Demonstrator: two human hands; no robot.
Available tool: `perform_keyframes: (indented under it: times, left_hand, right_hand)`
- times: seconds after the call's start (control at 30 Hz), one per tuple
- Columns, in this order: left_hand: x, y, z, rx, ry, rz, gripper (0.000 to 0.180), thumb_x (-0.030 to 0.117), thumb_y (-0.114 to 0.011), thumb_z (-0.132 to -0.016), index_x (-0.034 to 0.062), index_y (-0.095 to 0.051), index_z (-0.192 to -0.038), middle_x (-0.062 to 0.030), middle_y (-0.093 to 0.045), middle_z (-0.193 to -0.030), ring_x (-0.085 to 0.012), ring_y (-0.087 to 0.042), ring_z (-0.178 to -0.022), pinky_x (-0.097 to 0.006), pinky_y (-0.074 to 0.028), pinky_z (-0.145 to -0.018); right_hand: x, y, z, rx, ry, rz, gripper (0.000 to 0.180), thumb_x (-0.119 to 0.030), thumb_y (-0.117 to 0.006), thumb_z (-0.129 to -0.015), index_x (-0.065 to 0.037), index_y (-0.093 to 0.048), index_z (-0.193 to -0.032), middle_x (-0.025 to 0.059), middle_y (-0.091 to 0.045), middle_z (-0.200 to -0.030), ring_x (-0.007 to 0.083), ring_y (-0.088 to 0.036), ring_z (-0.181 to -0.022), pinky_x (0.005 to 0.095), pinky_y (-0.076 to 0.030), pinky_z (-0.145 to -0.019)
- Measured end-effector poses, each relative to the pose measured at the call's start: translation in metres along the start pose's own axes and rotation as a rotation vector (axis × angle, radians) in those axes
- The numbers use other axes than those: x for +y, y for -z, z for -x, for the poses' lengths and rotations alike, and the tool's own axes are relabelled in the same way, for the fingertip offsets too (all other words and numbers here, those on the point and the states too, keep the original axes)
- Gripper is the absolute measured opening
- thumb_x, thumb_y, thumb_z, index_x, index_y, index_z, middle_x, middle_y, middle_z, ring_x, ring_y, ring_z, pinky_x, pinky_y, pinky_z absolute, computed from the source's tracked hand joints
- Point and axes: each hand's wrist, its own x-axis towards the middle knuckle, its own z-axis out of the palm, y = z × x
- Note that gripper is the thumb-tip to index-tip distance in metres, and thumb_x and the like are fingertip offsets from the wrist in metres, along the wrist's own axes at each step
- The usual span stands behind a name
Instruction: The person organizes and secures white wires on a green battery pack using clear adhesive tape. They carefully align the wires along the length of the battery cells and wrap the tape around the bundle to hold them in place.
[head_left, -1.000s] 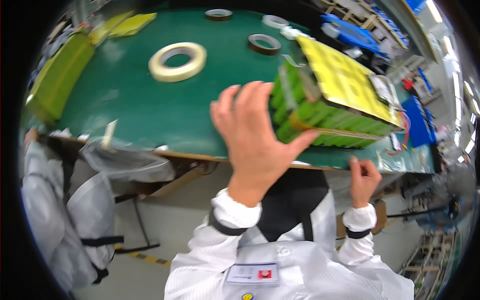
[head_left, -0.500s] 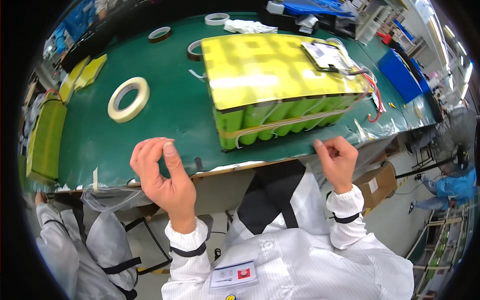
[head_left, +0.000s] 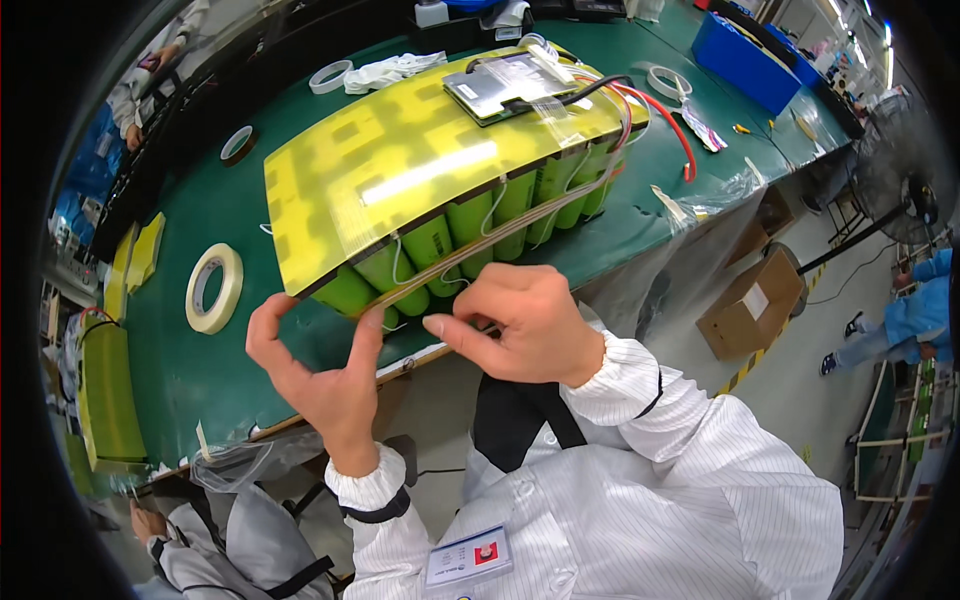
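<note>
A large battery pack [head_left: 380,170] of green cells under a yellow sheet stands at a slant on the bench. A narrow tan band [head_left: 470,250] runs along its near side, with thin white wires looping out. My left hand [head_left: 325,375] is at the pack's near left corner, its thumb and forefinger spread apart; the thumb tip is by the band's end. Just in front of the cells is my right hand [head_left: 530,325], fingers curled in toward the thumb; whatever they hold, if anything, is hidden. A circuit board [head_left: 510,85] with black and red leads lies taped on top.
On the green bench [head_left: 190,390] lie a cream tape roll [head_left: 214,290], a brown tape roll [head_left: 237,145] and white gloves [head_left: 395,72]. Another yellow-green pack [head_left: 108,390] stands at the left edge, a blue box [head_left: 745,60] at the far right. A co-worker's hand [head_left: 148,520] shows lower left.
The view has shifted, and the pack now sits turned and further left in it. Both hands have come up to the pack's near side, the right one moving left toward the other.
</note>
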Motion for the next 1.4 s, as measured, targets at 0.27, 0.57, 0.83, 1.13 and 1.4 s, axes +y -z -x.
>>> perform_keyframes:
  times: [0.27,0.57,0.83,1.13,1.4]
  left_hand:
    - [-0.017,0.006,0.006,-0.012,-0.020,0.122,0.075,0.003,-0.086,-0.066,0.0030,-0.048,-0.131,-0.0100,-0.052,-0.125,-0.0260,-0.050,-0.119,-0.038,-0.033,-0.110]
    - [-0.032,0.010,0.006,0.060,-0.025,-0.109,0.064,0.008,-0.080,-0.084,-0.0017,-0.048,-0.138,-0.0130,-0.059,-0.126,-0.0244,-0.054,-0.121,-0.039,-0.035,-0.111]
    - [-0.029,0.043,0.008,0.364,0.314,-0.237,0.031,0.028,-0.055,-0.106,-0.0006,-0.068,-0.105,-0.0154,-0.067,-0.094,-0.0269,-0.063,-0.087,-0.038,-0.049,-0.081]
    - [-0.064,0.087,0.007,0.606,0.249,-0.295,0.042,0.027,-0.050,-0.108,-0.0021,-0.072,-0.086,-0.0178,-0.069,-0.082,-0.0305,-0.062,-0.074,-0.042,-0.048,-0.073]
    - [-0.039,0.107,0.000,0.586,0.120,-0.539,0.035,0.022,-0.059,-0.104,-0.0088,-0.071,-0.093,-0.0210,-0.072,-0.086,-0.0283,-0.062,-0.075,-0.039,-0.050,-0.073]
  right_hand:
    - [0.008,0.026,0.032,-0.046,-0.038,-0.047,0.021,-0.014,-0.085,-0.077,-0.007,-0.067,-0.069,0.0035,-0.059,-0.061,0.0181,-0.056,-0.046,0.0302,-0.041,-0.043]
    - [0.003,0.053,0.055,-0.038,0.009,-0.155,0.023,-0.017,-0.079,-0.084,-0.007,-0.062,-0.072,0.0045,-0.054,-0.065,0.0237,-0.056,-0.054,0.0355,-0.042,-0.046]
    - [0.013,0.219,0.030,0.098,-0.297,0.218,0.021,-0.021,-0.075,-0.085,-0.004,-0.068,-0.076,0.0106,-0.062,-0.066,0.0273,-0.061,-0.057,0.0365,-0.048,-0.055]
    - [0.180,0.318,-0.054,-0.209,-0.796,0.909,0.041,-0.040,-0.077,-0.073,-0.002,-0.074,-0.087,0.0196,-0.072,-0.082,0.0370,-0.071,-0.078,0.0432,-0.057,-0.072]
    - [0.196,0.352,-0.064,-0.452,-1.022,1.022,0.049,-0.037,-0.084,-0.064,0.001,-0.076,-0.093,0.0224,-0.074,-0.095,0.0370,-0.074,-0.089,0.0454,-0.060,-0.077]
